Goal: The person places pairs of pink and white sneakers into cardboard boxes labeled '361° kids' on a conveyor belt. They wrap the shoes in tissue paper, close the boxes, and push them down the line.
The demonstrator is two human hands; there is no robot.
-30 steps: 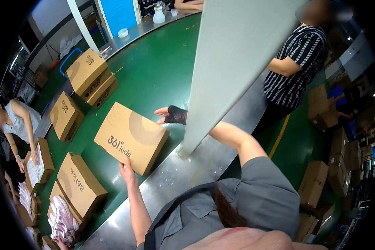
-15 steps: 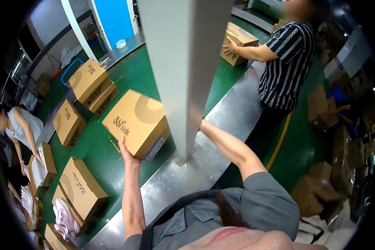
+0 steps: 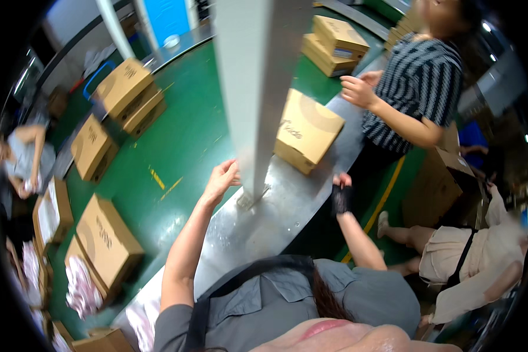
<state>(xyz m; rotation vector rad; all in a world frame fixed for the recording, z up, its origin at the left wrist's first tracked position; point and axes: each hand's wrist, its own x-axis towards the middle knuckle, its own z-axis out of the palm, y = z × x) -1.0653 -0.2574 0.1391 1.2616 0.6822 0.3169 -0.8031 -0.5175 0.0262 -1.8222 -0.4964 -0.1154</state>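
A tan shoebox (image 3: 311,130) with dark lettering rests just right of the grey pillar (image 3: 264,70), across the metal ledge and green belt. Left of the pillar, my left hand (image 3: 222,180) is raised with its fingers loosely bent and nothing in them; the fingertips come close to the pillar. My right hand (image 3: 342,190), in a black fingerless glove, hovers by the outer edge of the ledge, below the shoebox and apart from it. Its fingers are curled loosely and it appears to hold nothing.
Two stacked shoeboxes (image 3: 337,44) lie farther along the belt (image 3: 188,117), beside a co-worker in a striped shirt (image 3: 413,88). More boxes (image 3: 123,94) line the left side. An open shoebox (image 3: 108,240) with pink shoes (image 3: 83,287) is nearer. Another person (image 3: 463,252) is at right.
The shoebox from my left hand now stands right of the pillar, released. My right hand has come out from behind the pillar. The co-worker has let go of a box, now stacked.
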